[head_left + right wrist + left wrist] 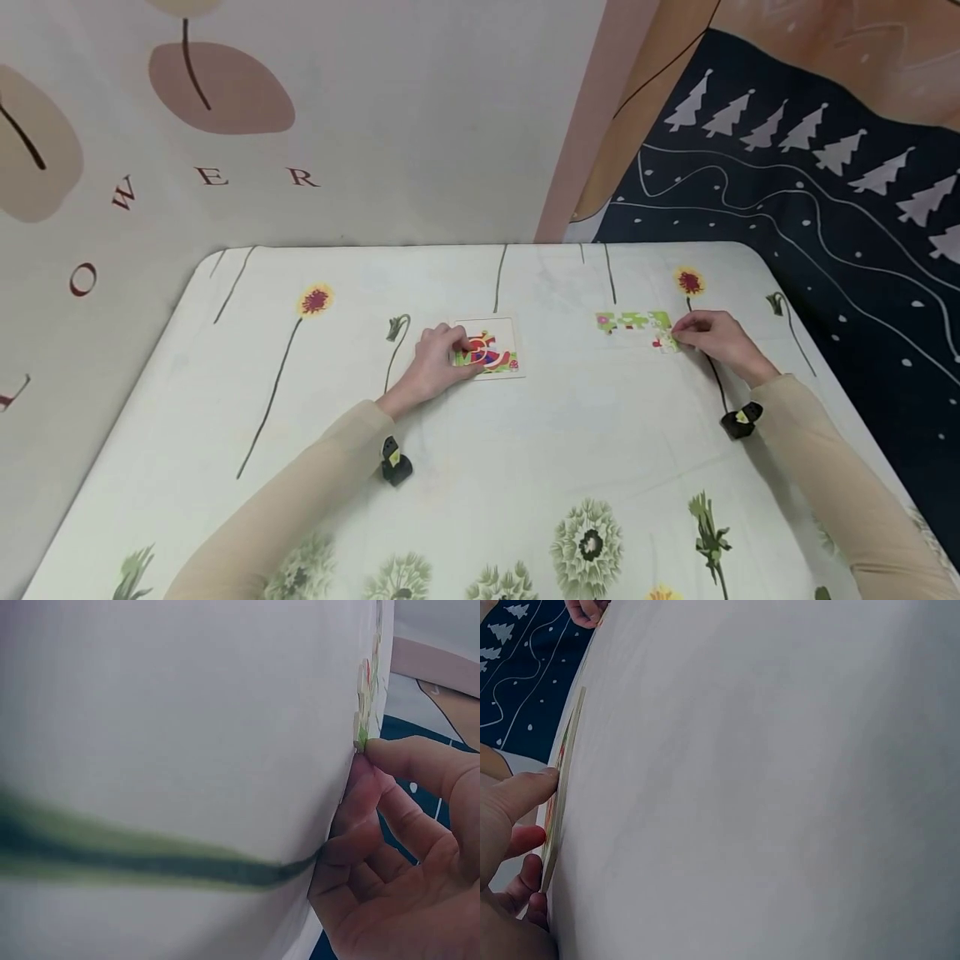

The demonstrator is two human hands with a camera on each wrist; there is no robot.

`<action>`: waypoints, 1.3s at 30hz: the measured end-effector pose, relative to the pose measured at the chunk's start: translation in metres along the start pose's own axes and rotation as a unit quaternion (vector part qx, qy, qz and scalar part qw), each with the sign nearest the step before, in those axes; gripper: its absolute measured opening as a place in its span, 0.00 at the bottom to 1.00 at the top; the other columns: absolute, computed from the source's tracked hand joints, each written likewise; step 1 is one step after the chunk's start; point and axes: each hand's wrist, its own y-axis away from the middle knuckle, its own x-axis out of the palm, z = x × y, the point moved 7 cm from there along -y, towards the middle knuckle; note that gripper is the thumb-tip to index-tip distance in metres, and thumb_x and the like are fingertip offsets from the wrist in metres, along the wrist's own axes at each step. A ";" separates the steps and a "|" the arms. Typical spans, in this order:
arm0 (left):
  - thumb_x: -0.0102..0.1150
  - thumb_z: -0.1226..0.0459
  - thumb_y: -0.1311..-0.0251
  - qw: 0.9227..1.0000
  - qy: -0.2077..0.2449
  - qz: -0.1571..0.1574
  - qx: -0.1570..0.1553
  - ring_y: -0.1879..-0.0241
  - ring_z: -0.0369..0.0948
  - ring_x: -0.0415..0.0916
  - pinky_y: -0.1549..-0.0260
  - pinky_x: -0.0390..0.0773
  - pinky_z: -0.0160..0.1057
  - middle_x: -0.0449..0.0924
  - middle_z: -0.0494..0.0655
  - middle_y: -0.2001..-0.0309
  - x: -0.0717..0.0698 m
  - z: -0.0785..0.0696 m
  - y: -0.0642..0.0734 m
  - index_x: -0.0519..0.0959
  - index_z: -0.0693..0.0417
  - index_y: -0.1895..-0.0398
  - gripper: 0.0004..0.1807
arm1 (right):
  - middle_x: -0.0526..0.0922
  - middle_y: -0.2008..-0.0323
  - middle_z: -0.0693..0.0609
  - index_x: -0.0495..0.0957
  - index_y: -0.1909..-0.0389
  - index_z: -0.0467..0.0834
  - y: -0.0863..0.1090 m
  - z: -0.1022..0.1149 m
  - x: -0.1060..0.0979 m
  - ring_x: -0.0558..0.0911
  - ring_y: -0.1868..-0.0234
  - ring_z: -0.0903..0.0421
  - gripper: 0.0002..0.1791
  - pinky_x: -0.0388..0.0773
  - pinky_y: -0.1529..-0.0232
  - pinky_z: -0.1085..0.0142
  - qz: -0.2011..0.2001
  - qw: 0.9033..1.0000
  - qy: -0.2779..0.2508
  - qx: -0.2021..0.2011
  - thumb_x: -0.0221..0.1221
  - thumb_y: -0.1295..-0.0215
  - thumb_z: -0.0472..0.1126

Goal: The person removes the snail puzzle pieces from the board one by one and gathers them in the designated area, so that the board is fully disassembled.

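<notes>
the left hand [437, 360] rests its thumb and fingertips on the left part of a puzzle board [501, 328]; whether they grip, i cannot tell. farther right, picture pieces [633, 320] lie on the cloth [555, 433], the right hand [718, 340] pinching an end piece [665, 340].

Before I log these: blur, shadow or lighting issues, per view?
Head: bright overall, soft shadow beside the right sleeve. Left wrist: dim, grey tablecloth, puzzle board nearly edge-on. Right wrist: green stem print blurred in the foreground, right hand clearer.
</notes>
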 end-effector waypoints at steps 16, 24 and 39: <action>0.74 0.62 0.49 1.000 0.018 -0.010 -0.005 0.59 0.46 0.62 0.59 0.60 0.39 0.76 0.51 0.64 0.000 0.004 0.002 0.79 0.56 0.65 0.14 | 0.77 0.56 0.41 0.75 0.47 0.32 0.005 0.021 -0.005 0.73 0.65 0.60 0.18 0.72 0.67 0.70 -0.057 0.997 -0.030 -0.029 0.53 0.26 0.43; 0.75 0.62 0.49 1.000 0.026 -0.016 -0.006 0.59 0.46 0.63 0.59 0.60 0.38 0.77 0.51 0.63 -0.001 0.004 0.003 0.79 0.56 0.66 0.13 | 0.77 0.56 0.40 0.75 0.46 0.32 -0.001 0.062 0.018 0.74 0.64 0.56 0.15 0.72 0.69 0.70 -0.043 0.996 -0.050 -0.057 0.52 0.27 0.38; 0.75 0.63 0.50 0.999 0.040 -0.020 -0.003 0.59 0.46 0.62 0.59 0.61 0.38 0.75 0.52 0.64 0.000 0.005 0.002 0.79 0.57 0.67 0.13 | 0.80 0.54 0.36 0.77 0.49 0.32 -0.022 0.102 0.064 0.75 0.67 0.62 0.14 0.74 0.70 0.70 0.008 0.987 -0.110 -0.114 0.55 0.31 0.35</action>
